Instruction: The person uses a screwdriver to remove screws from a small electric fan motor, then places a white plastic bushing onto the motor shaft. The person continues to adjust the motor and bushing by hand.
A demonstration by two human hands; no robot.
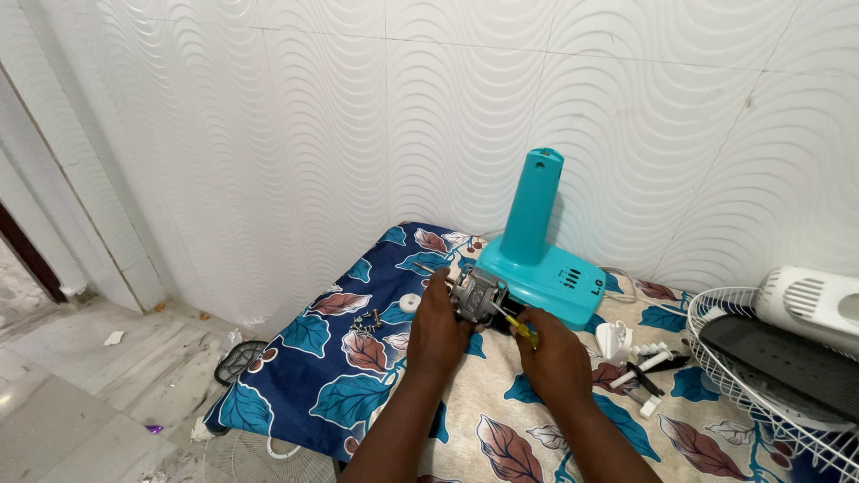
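My left hand (pixel 437 326) grips a small metal fan motor (pixel 479 295) and holds it steady on the leaf-patterned cloth (pixel 358 394). My right hand (pixel 555 353) holds a screwdriver with a yellow handle (pixel 523 329), its tip pointing at the motor. Just behind the motor stands a turquoise fan base with an upright column (pixel 537 241).
Several loose screws (pixel 365 324) and a small white round part (pixel 410 302) lie left of my hands. A white plastic piece (pixel 612 342) and black and white parts (pixel 646 371) lie to the right. A white wire fan guard (pixel 761 385) and white housing (pixel 810 304) sit at far right.
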